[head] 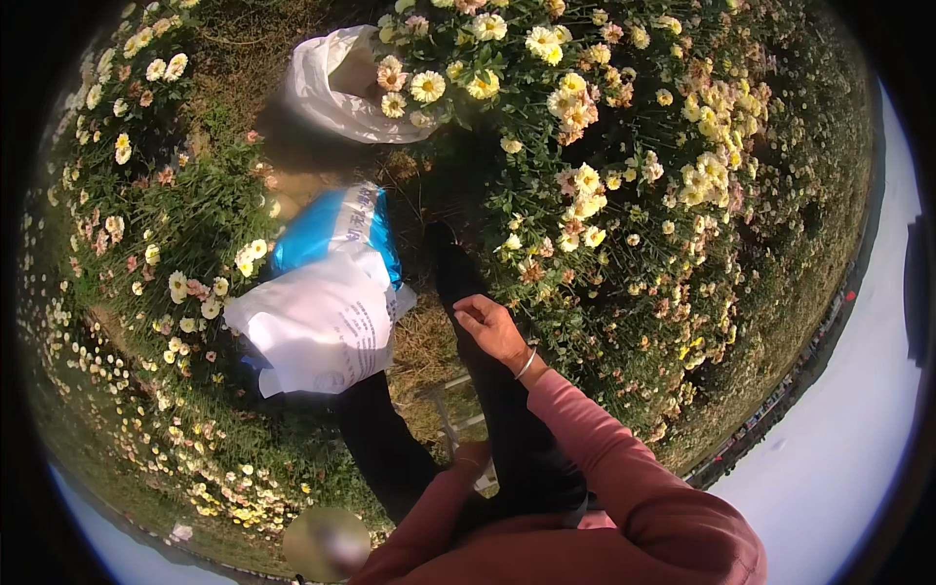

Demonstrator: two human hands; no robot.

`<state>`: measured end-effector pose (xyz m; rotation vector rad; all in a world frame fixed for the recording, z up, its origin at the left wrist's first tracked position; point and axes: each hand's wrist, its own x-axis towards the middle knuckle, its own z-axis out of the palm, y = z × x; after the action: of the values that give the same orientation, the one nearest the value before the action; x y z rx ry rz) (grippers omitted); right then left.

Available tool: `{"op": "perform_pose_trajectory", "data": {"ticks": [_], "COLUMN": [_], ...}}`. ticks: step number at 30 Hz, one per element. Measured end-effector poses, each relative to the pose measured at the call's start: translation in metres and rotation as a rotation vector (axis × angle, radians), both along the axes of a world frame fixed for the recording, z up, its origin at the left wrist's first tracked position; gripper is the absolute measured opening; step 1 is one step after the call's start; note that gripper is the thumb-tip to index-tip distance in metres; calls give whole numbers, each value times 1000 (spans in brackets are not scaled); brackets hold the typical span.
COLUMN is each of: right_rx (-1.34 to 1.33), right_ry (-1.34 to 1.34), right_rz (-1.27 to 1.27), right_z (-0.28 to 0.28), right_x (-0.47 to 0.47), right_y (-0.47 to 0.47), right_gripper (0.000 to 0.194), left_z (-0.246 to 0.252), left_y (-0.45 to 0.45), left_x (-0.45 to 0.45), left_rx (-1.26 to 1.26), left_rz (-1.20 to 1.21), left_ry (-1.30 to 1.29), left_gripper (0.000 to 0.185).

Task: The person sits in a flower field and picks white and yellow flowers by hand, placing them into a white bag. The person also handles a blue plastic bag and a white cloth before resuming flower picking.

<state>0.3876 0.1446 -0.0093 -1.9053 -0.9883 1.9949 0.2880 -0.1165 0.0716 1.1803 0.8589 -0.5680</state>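
My right hand (491,327), with a pale bangle at the wrist, is above my dark-trousered right leg; its thumb and index finger are close together, and whether anything small is between them cannot be seen. My left hand (472,453) is low between my legs beside a light metal frame (447,424), its fingers mostly in shadow. A white printed bag (314,322) lies over my left leg, against a blue and white plastic bag (311,230). Ahead, a white woven sack (351,113) stands with its mouth open.
Chrysanthemum plants with pale yellow and pinkish blooms (578,190) crowd the right side and overhang the white sack. More flowering plants (183,292) grow on the left. Dry grass (420,351) covers the ground between my legs.
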Motion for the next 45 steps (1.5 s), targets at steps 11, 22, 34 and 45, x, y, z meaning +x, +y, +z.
{"op": "perform_pose_trajectory", "data": {"ticks": [11,22,34,45], "right_rx": [26,95,-65,41], "right_ry": [-382,-142,-394,-270], "right_rz": [257,139,344,554], "right_z": [95,114,-71,-219], "right_x": [180,78,-215,-267], "right_y": [-14,100,358,447], "right_gripper": [22,32,121,53], "left_z": [44,33,-67,-64], "left_y": [84,169,251,365], "left_x": [97,66,-90,-132], "left_rx": [-69,-39,-221,-478], "left_rz": [92,184,138,123], "left_ry": [-38,2,62,-279], "left_gripper": [25,28,33,37]}}
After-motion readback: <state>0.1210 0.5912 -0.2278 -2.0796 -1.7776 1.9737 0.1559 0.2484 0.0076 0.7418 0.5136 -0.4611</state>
